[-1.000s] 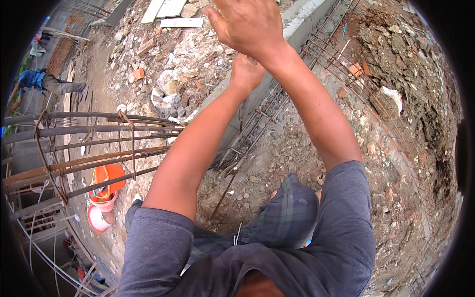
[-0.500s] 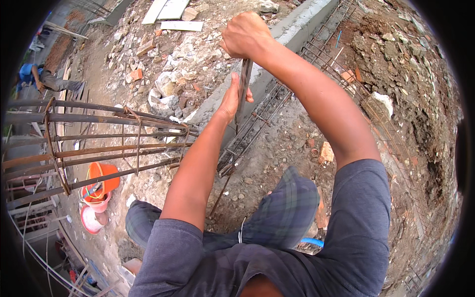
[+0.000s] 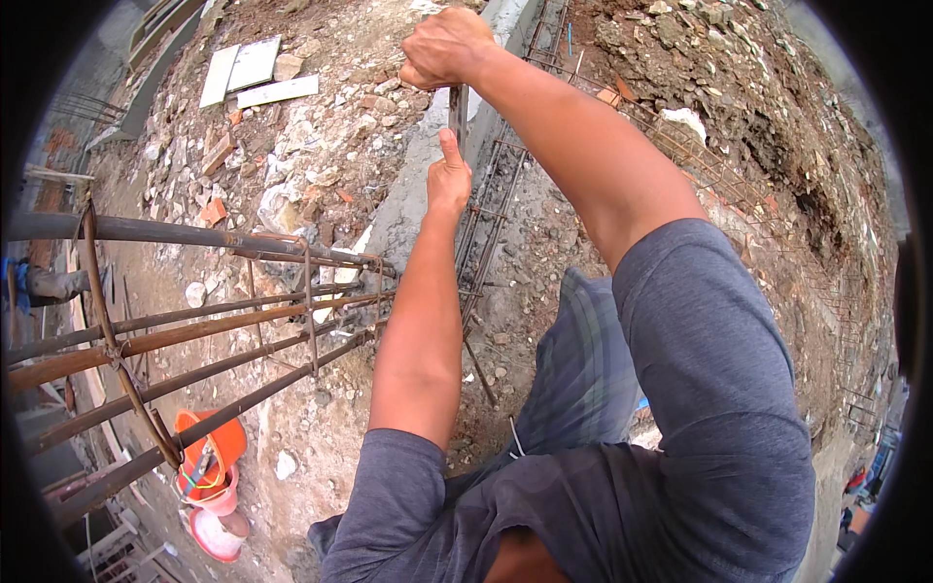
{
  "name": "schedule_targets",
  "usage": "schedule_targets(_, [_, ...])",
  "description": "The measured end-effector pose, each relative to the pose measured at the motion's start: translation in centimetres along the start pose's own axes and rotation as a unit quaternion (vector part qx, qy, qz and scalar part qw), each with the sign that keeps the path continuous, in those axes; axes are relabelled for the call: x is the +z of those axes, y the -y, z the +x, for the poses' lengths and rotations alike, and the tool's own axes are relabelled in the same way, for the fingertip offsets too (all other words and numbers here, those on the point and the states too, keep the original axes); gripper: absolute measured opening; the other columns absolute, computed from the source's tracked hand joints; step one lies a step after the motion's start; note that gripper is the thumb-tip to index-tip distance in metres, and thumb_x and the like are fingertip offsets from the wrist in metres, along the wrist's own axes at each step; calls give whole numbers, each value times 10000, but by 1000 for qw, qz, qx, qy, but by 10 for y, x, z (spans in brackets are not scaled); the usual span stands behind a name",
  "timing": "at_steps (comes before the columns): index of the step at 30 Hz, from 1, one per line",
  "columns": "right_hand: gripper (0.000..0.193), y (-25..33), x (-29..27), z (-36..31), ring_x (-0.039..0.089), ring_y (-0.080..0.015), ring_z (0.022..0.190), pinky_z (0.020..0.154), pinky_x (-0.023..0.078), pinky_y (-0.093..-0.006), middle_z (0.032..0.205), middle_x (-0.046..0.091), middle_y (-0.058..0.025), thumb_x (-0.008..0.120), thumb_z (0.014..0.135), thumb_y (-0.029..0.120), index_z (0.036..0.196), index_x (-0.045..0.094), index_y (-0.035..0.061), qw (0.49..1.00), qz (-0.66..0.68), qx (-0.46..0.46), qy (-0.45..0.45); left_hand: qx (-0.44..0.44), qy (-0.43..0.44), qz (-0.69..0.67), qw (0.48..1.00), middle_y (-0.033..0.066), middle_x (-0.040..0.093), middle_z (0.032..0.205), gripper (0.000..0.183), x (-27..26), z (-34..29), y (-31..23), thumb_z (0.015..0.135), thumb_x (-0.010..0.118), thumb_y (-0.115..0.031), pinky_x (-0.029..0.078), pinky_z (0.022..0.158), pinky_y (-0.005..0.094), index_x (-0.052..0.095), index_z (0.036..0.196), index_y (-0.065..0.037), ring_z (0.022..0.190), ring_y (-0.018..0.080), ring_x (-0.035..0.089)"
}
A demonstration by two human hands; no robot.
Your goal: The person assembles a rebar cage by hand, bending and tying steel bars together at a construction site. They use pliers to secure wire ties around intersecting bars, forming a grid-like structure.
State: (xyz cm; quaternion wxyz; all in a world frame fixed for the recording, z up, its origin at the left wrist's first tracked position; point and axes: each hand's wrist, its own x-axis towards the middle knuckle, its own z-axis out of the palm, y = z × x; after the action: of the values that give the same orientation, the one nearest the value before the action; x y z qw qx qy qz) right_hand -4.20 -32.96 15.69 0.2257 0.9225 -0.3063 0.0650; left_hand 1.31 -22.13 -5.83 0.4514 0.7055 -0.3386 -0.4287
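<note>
High in the view, my right hand (image 3: 447, 49) is closed in a fist at the upper end of a narrow, dark, upright bar (image 3: 458, 112). Lower on the same bar is my left hand (image 3: 450, 185), fingers curled round it and thumb pointing up. Whether the bar is wood or metal I cannot tell, and its lower end is hidden behind my left hand. Both hands are above a grey concrete beam (image 3: 403, 199). Alongside the beam runs a low cage of thin reinforcing bars (image 3: 486, 209).
A large rebar cage (image 3: 126, 230) juts in from the left, close to my left forearm. Below it stand an orange bucket (image 3: 229, 442) and a round pink-rimmed pan (image 3: 212, 534). White boards (image 3: 255, 64) lie among rubble. A person's leg (image 3: 56, 284) shows far left. Earth is heaped at right.
The view has shifted, so the beam and boards appear farther left and the rebar cage looms larger. Both hands stay on the bar and appear slightly higher up and farther left.
</note>
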Motion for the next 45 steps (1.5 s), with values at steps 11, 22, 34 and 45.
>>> schedule_targets(11, [483,-32,38,17,739,-305,727,647,576,-452,762,746,-151,479,856,461,690,745,94,993,16,18,114,-37,43,85,995,357,683,939,1188,14,11,-12,879,127,-927,450,987,524,709,854,108,1032,505,641])
schedule_targets(22, [568,-85,107,5,745,-336,846,774,578,-452,893,760,-206,453,901,502,823,776,41,971,56,60,226,-54,58,188,979,352,651,1236,1007,45,27,-12,968,268,-813,445,1067,537,683,1209,71,1227,504,593])
schedule_targets(34, [534,-79,136,24,724,-366,703,652,581,-476,732,720,-208,495,868,485,692,734,41,989,128,19,72,-5,9,197,980,299,675,887,837,33,24,34,1001,392,-746,507,854,503,587,997,68,932,459,678])
schedule_targets(45, [318,-24,-21,-28,620,-289,976,904,480,-435,979,643,-114,683,782,307,979,646,60,937,132,-131,-295,134,-75,46,987,125,636,752,755,3,-26,-45,946,569,-727,509,736,381,626,900,25,756,230,628])
